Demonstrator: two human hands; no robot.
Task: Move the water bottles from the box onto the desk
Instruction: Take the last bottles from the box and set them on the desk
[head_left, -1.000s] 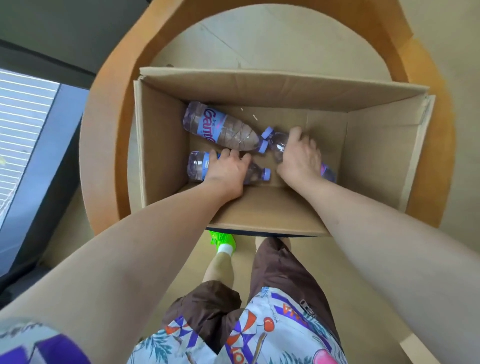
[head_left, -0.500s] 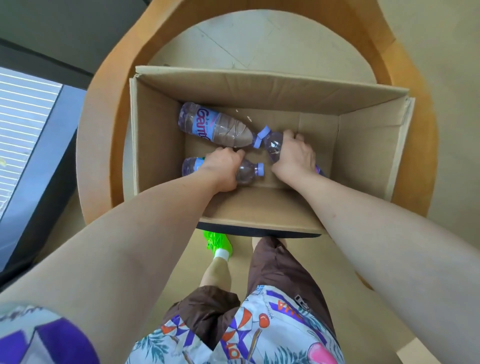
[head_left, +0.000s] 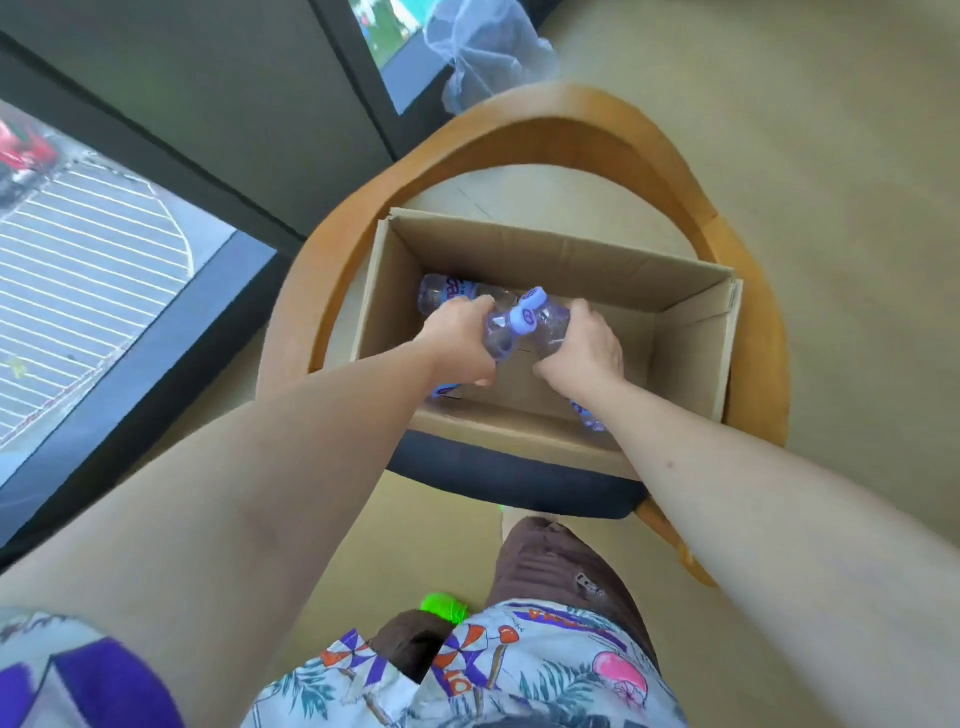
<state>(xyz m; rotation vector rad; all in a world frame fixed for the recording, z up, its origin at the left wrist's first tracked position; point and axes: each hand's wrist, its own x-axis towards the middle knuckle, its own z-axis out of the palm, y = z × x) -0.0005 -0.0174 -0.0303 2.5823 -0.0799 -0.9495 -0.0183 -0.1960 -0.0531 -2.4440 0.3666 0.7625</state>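
Your left hand (head_left: 460, 345) grips one water bottle (head_left: 498, 338) and your right hand (head_left: 584, 348) grips another (head_left: 550, 325), caps up for lifting. A third bottle (head_left: 447, 299), probably lying flat, remains in the cardboard box (head_left: 685, 358) on the chair (head_left: 519, 130).

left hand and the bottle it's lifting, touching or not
Touching. The head view shows the left hand with its fingers curled round the lifted bottle over the box.
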